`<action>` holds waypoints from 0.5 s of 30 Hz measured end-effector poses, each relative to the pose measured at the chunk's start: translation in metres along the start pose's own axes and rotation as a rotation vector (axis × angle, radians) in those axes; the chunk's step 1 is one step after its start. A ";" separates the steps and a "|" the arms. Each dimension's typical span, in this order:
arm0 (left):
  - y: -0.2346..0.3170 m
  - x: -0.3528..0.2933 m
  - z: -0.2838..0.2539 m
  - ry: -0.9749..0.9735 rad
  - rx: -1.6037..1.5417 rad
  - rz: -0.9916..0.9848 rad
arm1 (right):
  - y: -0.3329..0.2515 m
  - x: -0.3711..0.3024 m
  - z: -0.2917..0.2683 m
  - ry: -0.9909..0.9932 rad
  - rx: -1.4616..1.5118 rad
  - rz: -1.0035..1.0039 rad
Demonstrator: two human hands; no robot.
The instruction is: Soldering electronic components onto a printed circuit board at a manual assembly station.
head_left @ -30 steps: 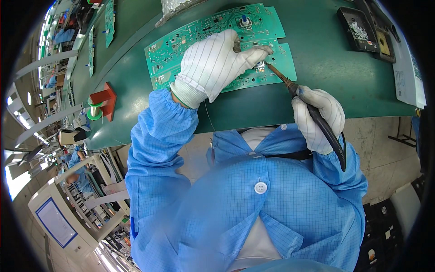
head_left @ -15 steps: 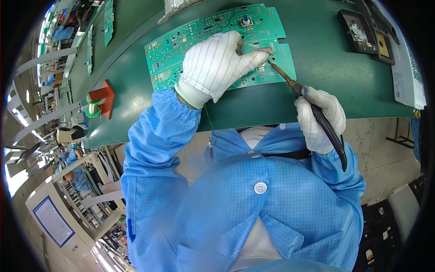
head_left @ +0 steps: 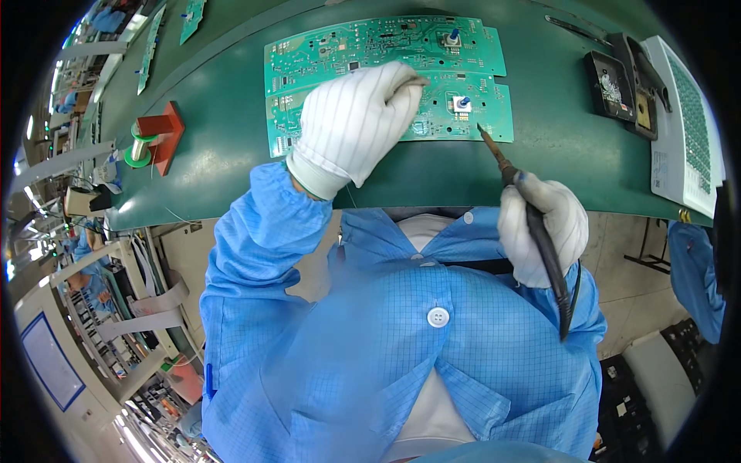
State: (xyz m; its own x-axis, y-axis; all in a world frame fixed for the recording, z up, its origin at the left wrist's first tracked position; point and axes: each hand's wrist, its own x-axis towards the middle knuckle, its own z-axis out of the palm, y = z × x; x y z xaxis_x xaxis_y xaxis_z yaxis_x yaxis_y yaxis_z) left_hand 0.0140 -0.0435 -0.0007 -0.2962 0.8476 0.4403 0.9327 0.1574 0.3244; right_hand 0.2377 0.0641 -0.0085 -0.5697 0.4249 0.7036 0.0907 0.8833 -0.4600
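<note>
A green circuit board panel (head_left: 309,65) lies on the green bench, carrying two components with blue shafts: one near the far edge (head_left: 453,37), one closer to me (head_left: 461,104). My left hand (head_left: 355,123), in a white striped glove, hovers over the panel's middle with thumb and fingers pinched together. A thin solder wire (head_left: 351,196) trails below its wrist; the glove hides most of it. In my gloved right hand (head_left: 544,228) is a soldering iron (head_left: 540,239). Its tip sits over the panel's near right part, to the right of the nearer component; contact is unclear.
A solder spool (head_left: 139,150) on a red stand (head_left: 171,137) stands at left. To the right are a black tray of small parts (head_left: 608,83), an iron holder (head_left: 644,77), tweezers (head_left: 575,29) and a white box (head_left: 683,131). More boards (head_left: 150,50) lie far left.
My left hand has drawn back left from the nearer component, uncovering it. The iron's tip has moved away from that component, toward the near right. The whole view has shifted slightly.
</note>
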 end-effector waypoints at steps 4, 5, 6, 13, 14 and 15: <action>0.006 -0.011 0.007 -0.037 0.051 -0.198 | -0.017 0.012 0.011 -0.107 0.035 -0.085; 0.005 -0.012 0.009 -0.035 0.087 -0.149 | -0.020 0.014 0.016 -0.122 0.010 -0.120; 0.004 -0.012 0.009 -0.032 0.124 -0.099 | -0.022 0.016 0.019 -0.131 -0.004 -0.148; -0.007 -0.014 0.014 0.028 0.104 -0.006 | -0.019 0.017 0.034 -0.205 -0.063 -0.248; -0.007 -0.014 0.014 0.021 0.112 -0.008 | -0.017 0.017 0.035 -0.222 -0.063 -0.248; -0.008 -0.014 0.014 0.016 0.109 -0.008 | -0.017 0.017 0.037 -0.226 -0.063 -0.256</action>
State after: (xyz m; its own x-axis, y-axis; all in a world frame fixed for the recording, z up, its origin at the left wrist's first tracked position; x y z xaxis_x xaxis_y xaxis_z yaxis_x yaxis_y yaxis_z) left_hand 0.0139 -0.0493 -0.0210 -0.3064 0.8381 0.4514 0.9468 0.2195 0.2352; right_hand 0.1963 0.0496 -0.0085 -0.7462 0.1400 0.6508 -0.0318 0.9690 -0.2449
